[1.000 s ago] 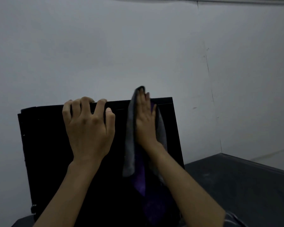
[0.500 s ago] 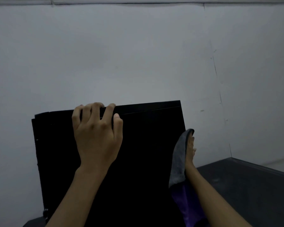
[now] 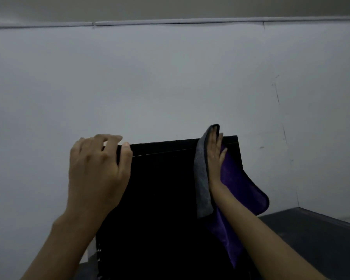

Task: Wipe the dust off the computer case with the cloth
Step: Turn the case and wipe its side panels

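Flat right hand [image 3: 214, 158] pressing cloth [image 3: 236, 178], case [image 3: 166, 199]

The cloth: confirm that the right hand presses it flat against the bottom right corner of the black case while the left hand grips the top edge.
Not quite: the corner is wrong. In the head view the right hand presses the cloth flat against the top right corner of the black case, its fingertips reaching the upper edge. The left hand does grip the top edge.
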